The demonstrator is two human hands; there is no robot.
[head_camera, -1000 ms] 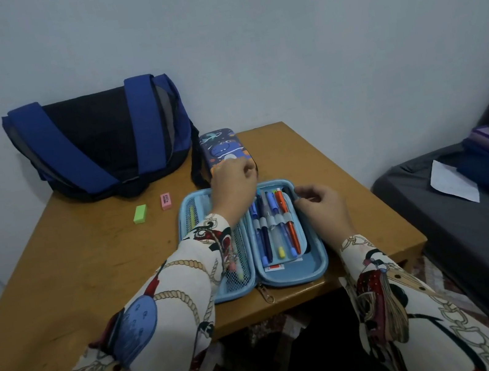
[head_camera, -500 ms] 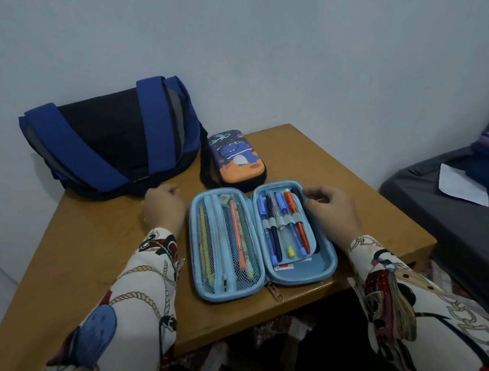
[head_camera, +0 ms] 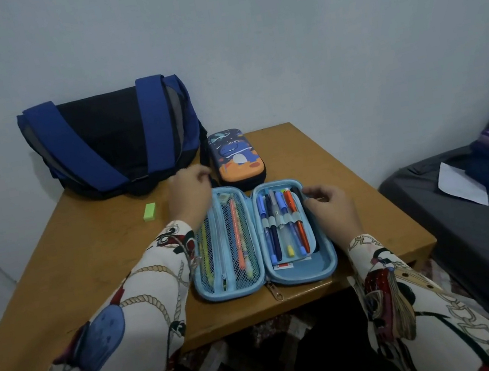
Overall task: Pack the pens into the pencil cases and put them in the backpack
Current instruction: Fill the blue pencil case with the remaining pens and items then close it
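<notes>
A light-blue hard-shell pencil case [head_camera: 260, 237] is laid open flat near the front edge of a brown wooden table [head_camera: 87, 260]. In its right half, five pens [head_camera: 280, 223] are held side by side under elastic loops, and a dark object is seen at the right end of the row. In its left half, an orange pen [head_camera: 237, 235] and a yellow-green one are kept behind mesh pockets.

The right hand [head_camera: 331, 208] is rested on the right rim of the open case, with the fingers curled and the fingertips at the top right corner; whether anything is pinched there cannot be told. The left hand [head_camera: 191, 195] is held over the top left corner of the case, its fingers bent loosely and blurred, and whether something is gripped cannot be told.

A closed dark-blue pencil case with a cartoon dinosaur print [head_camera: 237, 157] is placed just behind the open one. A black backpack with blue straps [head_camera: 113, 142] is set against the wall at the back left of the table, beside the closed case. A small green eraser [head_camera: 149, 212] is seen on the table, left of the left hand.
</notes>
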